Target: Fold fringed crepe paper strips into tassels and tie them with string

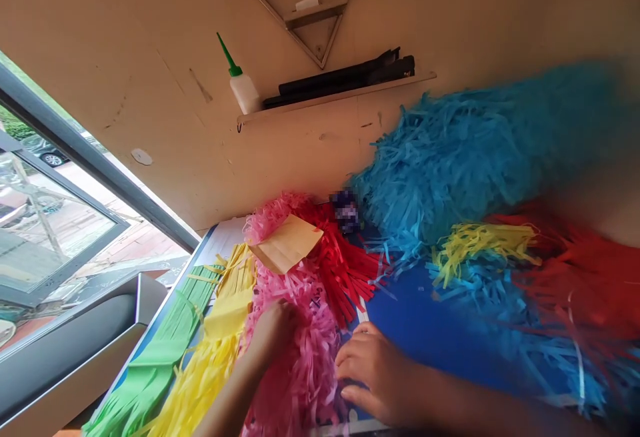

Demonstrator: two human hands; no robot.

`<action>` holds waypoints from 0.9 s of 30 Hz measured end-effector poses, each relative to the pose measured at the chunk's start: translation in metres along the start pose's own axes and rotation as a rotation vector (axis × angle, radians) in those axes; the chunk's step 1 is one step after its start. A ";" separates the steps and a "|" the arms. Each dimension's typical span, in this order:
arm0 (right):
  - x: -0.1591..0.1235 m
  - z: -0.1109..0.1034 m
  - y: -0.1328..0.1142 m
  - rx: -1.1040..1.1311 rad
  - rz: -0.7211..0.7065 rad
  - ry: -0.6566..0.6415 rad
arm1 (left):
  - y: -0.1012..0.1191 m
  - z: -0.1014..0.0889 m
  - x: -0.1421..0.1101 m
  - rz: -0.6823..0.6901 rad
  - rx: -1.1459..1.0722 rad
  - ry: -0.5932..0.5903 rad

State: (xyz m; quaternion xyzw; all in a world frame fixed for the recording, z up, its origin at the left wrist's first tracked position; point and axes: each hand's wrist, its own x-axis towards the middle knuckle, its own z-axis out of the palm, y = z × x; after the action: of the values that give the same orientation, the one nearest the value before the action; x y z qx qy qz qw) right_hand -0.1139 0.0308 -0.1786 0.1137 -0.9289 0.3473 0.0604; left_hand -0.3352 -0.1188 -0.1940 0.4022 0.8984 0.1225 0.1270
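My left hand (278,327) rests on pink fringed tissue paper (313,370), its fingers curled into the strands and mostly hidden. To its right, my right hand (376,371) lies low over the blue tabletop (415,313) with bent fingers. A narrow white strip (362,310) sticks out from under its far fingers; the rest of it is covered. Beyond the hands, a tan paper piece (287,245) lies across the pink fringe. Red fringed paper (347,270) spreads beside it. Yellow fringe (225,330) and green fringe (160,350) run along the left.
A big blue fringe bundle (465,163) leans against the wall, with red fringe (590,277) and a yellow bunch (483,247) below. A wall shelf (345,98) carries a green-tipped glue bottle (243,87) and black items (345,77). A dark seat (70,343) stands left, by the doorway.
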 end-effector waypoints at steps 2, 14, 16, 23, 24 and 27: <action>-0.003 -0.002 -0.001 0.011 0.007 -0.019 | 0.000 0.004 0.000 0.002 -0.022 0.015; 0.026 0.003 0.018 0.026 -0.008 0.139 | -0.029 0.003 0.001 -0.092 -0.195 0.089; 0.046 0.007 0.022 0.048 -0.004 0.169 | -0.031 0.002 0.002 -0.097 -0.213 0.089; 0.103 0.024 0.041 0.052 0.259 0.161 | -0.030 0.001 0.001 -0.097 -0.257 0.093; 0.109 0.026 0.042 0.042 0.304 0.165 | -0.029 0.001 0.000 -0.096 -0.265 0.094; 0.122 0.027 0.045 0.027 0.404 0.142 | -0.028 0.001 0.000 -0.095 -0.283 0.095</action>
State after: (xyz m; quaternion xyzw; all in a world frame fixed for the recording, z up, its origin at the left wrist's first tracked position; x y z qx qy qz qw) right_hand -0.2441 0.0257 -0.2044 -0.0988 -0.9215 0.3718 0.0533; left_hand -0.3544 -0.1372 -0.2037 0.3308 0.8952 0.2607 0.1453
